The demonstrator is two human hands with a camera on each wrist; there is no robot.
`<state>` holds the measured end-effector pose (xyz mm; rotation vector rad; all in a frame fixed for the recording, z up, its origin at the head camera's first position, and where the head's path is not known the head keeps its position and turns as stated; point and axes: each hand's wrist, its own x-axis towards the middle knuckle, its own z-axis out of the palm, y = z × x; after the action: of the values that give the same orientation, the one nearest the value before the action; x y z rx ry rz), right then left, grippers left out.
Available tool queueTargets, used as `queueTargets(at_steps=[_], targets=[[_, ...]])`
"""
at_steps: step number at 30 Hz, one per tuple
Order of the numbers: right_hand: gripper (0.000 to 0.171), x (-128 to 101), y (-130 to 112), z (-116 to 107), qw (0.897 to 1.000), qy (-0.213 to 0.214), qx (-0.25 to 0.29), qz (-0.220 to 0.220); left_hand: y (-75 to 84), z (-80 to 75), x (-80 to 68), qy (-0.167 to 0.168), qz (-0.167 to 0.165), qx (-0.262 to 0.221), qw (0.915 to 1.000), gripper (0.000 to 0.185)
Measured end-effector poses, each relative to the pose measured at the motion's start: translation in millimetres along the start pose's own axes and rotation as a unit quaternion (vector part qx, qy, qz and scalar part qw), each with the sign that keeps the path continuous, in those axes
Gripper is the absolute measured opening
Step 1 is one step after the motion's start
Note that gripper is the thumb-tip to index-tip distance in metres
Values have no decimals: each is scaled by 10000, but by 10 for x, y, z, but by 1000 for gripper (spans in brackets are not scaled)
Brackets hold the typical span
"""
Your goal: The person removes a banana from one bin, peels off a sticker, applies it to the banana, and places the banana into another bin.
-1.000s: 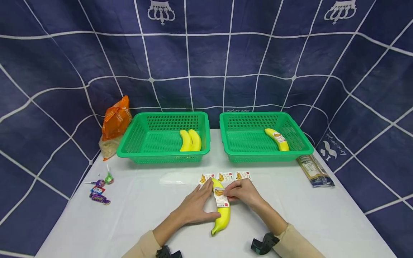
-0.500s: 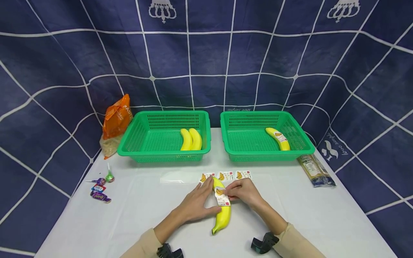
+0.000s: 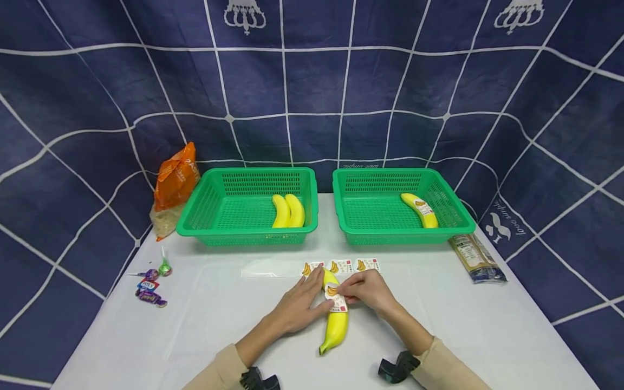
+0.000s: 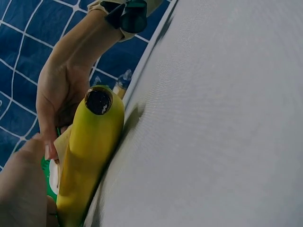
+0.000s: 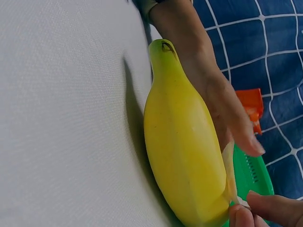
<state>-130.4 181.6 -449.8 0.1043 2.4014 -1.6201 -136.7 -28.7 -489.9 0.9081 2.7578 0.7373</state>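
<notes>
A yellow banana lies lengthwise on the white table between the two hands, its stem end toward the person. Across its upper half is a white sticker printed with bananas. My right hand pinches the sticker's right side between thumb and fingertips; part of its edge stands up from the peel in the right wrist view. My left hand lies along the banana's left side with straight fingers, its thumb at the sticker's lower left edge. Beyond the fingertips, a strip of similar stickers lies flat.
Behind stand two green baskets: the left basket holds two bananas, the right basket one labelled banana. Wrapped candies and an orange bag are at left. A flat packet lies at right.
My left thumb has moved up from the bare lower banana to the sticker's lower edge. My right hand keeps its pinch in nearly the same place.
</notes>
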Motion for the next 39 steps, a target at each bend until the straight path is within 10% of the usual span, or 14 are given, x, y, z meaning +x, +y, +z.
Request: queueTargets(at_steps=[24, 39], targets=[[19, 95, 101, -40, 9985, 153, -14, 524, 15, -14, 6, 60, 175, 199, 9996, 97], [45, 26, 217, -173, 9928, -1140, -326, 146, 5, 27, 4, 70, 89, 180, 9998, 98]])
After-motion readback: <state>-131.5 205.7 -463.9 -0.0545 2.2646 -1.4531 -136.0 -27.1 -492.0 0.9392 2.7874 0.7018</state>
